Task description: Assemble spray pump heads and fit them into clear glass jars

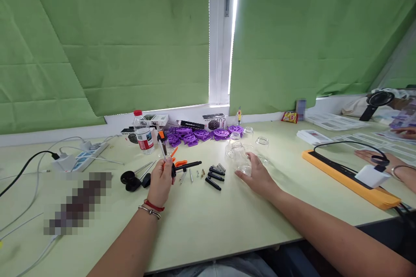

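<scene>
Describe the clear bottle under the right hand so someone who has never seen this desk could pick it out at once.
Start at the bright gap between the green blinds and drop to the pale green table. Just right of centre stand several clear bottles. The one meant, the nearest bottle, is the only one that the right hand touches.

A pale green table (201, 225) is carrying a water bottle (143, 133), purple wheels (201, 134), clear glass jars (242, 156), small black parts (214, 178) and springs (220, 167) near its middle. A power strip (79, 158) with white cables is lying at the left, while an orange pad (351, 177) and printed sheets (334, 122) are sitting at the right.
</scene>
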`<state>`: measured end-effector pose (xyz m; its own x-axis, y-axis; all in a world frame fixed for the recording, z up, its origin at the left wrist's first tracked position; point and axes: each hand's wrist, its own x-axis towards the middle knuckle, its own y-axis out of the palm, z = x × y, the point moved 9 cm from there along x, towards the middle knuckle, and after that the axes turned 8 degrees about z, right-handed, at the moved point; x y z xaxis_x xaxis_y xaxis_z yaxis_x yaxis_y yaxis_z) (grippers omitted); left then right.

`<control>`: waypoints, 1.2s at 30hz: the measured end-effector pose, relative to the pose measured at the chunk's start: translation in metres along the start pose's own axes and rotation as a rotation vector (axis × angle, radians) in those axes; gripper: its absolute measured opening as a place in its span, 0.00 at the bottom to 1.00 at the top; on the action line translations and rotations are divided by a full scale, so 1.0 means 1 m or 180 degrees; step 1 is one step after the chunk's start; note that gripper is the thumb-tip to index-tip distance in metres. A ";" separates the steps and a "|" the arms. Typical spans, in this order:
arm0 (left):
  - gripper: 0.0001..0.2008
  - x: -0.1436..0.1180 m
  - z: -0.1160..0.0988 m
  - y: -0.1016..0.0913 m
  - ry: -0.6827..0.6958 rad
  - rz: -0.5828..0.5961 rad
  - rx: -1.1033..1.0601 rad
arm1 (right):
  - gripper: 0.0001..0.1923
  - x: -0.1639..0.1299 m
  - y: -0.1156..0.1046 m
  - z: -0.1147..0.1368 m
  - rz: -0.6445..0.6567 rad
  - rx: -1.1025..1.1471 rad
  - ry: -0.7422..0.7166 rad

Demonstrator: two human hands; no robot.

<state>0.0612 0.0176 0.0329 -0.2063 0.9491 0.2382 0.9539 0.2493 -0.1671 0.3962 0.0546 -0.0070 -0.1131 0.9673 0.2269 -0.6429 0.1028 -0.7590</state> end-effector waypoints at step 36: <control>0.31 -0.021 -0.059 0.000 0.1939 -0.0105 0.0972 | 0.19 -0.021 0.090 0.169 0.1996 0.2769 -0.0216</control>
<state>0.0784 -0.0139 0.0838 0.0106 0.6845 0.7290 0.8264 0.4045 -0.3917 0.2128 0.0050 0.0228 -0.6350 0.7725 0.0017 -0.7711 -0.6336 -0.0628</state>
